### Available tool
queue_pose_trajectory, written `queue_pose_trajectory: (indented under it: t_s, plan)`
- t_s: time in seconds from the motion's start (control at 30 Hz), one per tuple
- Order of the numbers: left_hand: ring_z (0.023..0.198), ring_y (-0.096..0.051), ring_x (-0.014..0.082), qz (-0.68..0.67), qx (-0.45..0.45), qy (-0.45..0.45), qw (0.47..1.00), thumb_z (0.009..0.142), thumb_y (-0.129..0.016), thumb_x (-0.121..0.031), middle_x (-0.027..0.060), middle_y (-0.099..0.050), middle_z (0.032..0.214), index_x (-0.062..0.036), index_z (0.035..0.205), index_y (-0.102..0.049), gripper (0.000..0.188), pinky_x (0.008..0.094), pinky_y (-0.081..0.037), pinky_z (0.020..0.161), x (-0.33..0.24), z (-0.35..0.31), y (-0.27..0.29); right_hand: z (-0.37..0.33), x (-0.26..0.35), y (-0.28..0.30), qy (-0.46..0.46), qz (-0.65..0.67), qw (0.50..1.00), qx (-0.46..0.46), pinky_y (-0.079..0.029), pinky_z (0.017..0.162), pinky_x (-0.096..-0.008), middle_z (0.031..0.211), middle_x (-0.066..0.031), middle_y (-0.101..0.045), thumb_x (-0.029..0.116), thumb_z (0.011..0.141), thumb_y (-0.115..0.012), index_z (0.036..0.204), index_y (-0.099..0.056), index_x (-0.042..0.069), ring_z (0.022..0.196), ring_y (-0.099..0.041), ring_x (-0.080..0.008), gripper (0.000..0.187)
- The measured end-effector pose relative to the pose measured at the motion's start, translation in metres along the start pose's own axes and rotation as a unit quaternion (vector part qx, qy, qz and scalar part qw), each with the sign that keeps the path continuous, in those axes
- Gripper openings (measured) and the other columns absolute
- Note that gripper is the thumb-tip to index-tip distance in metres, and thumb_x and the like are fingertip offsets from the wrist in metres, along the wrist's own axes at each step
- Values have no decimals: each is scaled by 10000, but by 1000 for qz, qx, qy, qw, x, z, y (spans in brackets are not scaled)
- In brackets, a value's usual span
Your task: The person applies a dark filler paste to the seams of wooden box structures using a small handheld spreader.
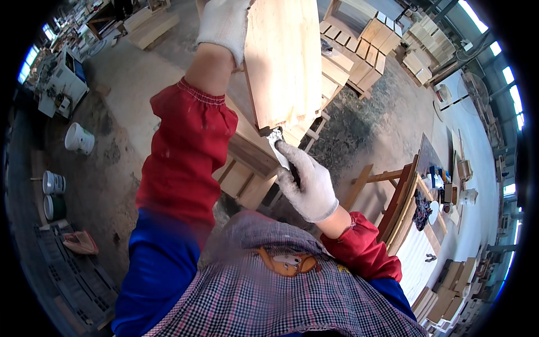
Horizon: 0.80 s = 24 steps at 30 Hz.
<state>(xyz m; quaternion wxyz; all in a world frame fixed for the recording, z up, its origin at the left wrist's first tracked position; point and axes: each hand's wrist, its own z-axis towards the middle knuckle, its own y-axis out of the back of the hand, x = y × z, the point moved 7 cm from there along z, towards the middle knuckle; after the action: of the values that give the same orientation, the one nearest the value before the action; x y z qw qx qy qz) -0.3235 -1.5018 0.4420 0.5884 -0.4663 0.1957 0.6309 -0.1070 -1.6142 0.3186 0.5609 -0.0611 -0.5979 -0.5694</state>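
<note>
A pale wooden panel (283,62) is held upright in the upper middle of the frame, its long axis running from the top edge down toward the centre. The left hand (223,25), in a white knitted glove, is closed around the panel's left edge near the top of the frame, though the fingers behind the wood are hidden and the top of the hand is cut off by the frame edge. The right hand (306,182), also gloved, is seen just below the panel's lower end, wrapped around the dark handle of a small scraper-like tool (278,147), whose light blade is pressed up against the panel's bottom edge. The panel thus lies directly above the right hand, with the tool's axis pointing upward and slightly left into the wood; the right hand is the nearer one to that lower edge. The exact kind of tool cannot be made out, since most of it is covered by the glove. Beneath the panel, a wooden frame or bench (250,168) is partly hidden by the red sleeve. Stacks of wooden boxes (359,56) are spread across the upper right, and buckets (78,139) stand on the concrete floor (129,101) at the left.
</note>
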Motion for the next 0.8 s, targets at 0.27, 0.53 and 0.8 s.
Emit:
queue_pose_trajectory:
  t_s: [0.27,0.53,0.8]
  plan:
    - [929,-651,169,-23,5,11,1000,986,-555,-331,105,-684,1056,65,1158,-629,438,292,-512,827,5,4,-2,3,-2,8,48,-13,997,-58,-545,741,-373,1043,-247,-649,33,839,-610,1296,-539,47,859,-680,-368,463]
    - [887,-668,187,-61,1,27,998,975,-576,-315,117,-689,1027,61,1136,-631,412,299,-533,794,7,5,3,8,5,14,85,-20,992,-88,-546,702,-403,1008,-239,-651,37,831,-616,1301,-537,81,819,-669,-392,478]
    - [892,-674,196,-142,33,55,988,968,-592,-288,121,-688,1043,58,1154,-612,394,315,-550,802,11,8,3,0,-5,12,8,-6,998,-62,-550,729,-389,1021,-232,-650,49,839,-620,1277,-560,78,852,-671,-389,442]
